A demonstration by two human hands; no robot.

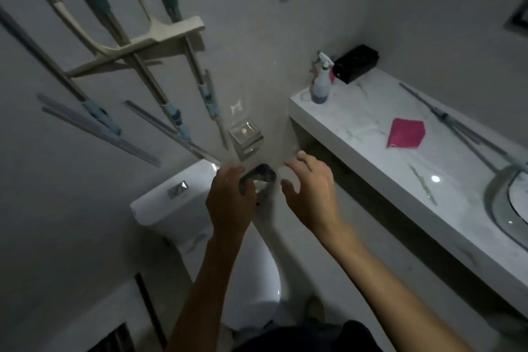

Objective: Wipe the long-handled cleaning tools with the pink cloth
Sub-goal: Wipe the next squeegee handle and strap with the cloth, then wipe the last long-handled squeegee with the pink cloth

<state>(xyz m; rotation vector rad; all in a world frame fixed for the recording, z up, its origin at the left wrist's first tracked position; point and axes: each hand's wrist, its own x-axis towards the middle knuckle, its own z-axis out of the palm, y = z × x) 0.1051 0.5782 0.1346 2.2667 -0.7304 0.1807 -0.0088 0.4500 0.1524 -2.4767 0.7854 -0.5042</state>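
Left hand (pixel 228 200) grips phone (pixel 258 181); right hand (pixel 310 194) open.

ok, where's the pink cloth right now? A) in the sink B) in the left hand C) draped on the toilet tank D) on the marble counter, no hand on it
D: the pink cloth lies folded on the marble counter, between the spray bottle and the sink. The left hand holds a small dark object and the right hand is open, both over the toilet, away from it.
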